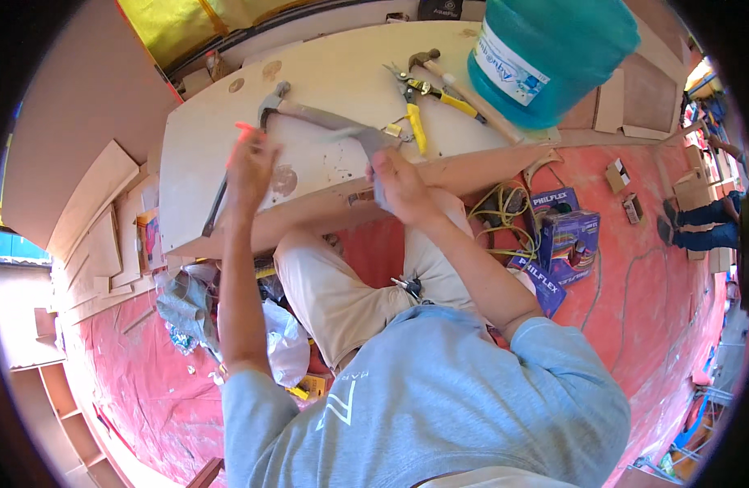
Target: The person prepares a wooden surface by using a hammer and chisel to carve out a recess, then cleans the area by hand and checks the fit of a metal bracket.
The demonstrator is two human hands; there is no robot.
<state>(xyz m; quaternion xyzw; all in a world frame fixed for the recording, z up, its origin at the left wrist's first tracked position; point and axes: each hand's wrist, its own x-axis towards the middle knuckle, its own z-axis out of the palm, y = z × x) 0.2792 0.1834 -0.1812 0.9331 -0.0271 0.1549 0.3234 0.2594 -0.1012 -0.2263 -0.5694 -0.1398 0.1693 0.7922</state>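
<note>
My left hand (251, 172) is raised over the left part of a pale tabletop, slightly blurred. Its fingers are closed around a small orange-red thing (246, 128) whose kind I cannot make out. Beside that hand, a thin dark rod (216, 205) slants down to the table's near edge. My right hand (400, 185) is closed on a grey strip-like piece (377, 146), smeared by motion, near the table's front edge. A claw hammer (309, 116) lies between the hands; the grey piece overlaps its handle end.
Yellow-handled snips (413, 110), pliers (447, 99) and another hammer (427, 58) lie on the tabletop (334, 69). A large teal water jug (553, 57) stands at right. Purple boxes (569, 244) and yellow cable (504, 213) sit on the red floor. Another person's legs (707, 228) show far right.
</note>
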